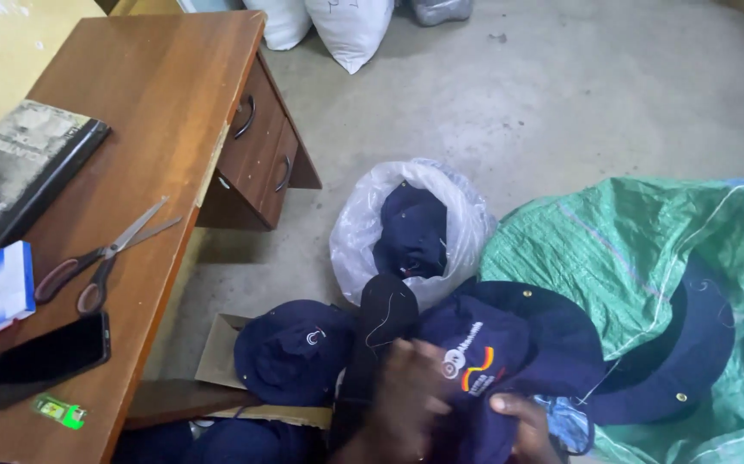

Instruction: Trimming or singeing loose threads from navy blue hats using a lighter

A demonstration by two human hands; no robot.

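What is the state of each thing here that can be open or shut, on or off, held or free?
Scissors: open, lying on the desk.
Phone: screen dark, flat on the desk.
Book: closed.
Drawers: shut.
Clear plastic bag: open, a dark hat inside.
Navy hat: held by both hands.
Left hand: on the hat.
Right hand: gripping the hat's edge.

Both hands grip a navy hat (484,361) near the bottom: left hand (406,395) over its crown, right hand (522,421) at its brim. Scissors (101,258) lie on the tabletop (157,103) at left.
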